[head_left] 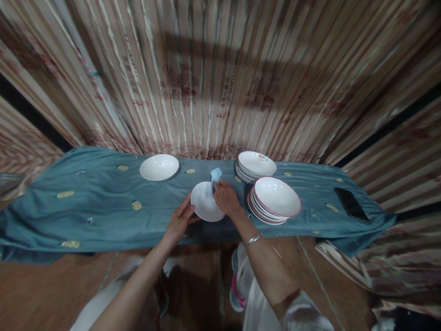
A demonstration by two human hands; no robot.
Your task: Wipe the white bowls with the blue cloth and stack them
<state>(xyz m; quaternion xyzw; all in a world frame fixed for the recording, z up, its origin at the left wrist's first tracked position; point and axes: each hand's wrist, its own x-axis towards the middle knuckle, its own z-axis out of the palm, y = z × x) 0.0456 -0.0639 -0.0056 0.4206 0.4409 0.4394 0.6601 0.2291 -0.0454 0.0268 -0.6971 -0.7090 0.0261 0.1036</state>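
Note:
In the middle of the head view, my left hand [181, 216] grips the left rim of a white plate [204, 204], thumb near the edge and fingers underneath. The plate is tilted a little over the front part of the table. My right hand [225, 196] is closed on a light blue cloth [216, 174], which sticks up past the fingers at the plate's right side. Part of the cloth and the plate's right edge are hidden behind the right hand.
A white plate [159, 167] lies at the back left. To the right stand a stack of plates with a floral print [257, 164] and a stack of red-rimmed bowls [277, 197]. A dark phone [351, 203] rests farther right on the teal tablecloth [110, 207]. Patterned curtains [213, 82] hang behind.

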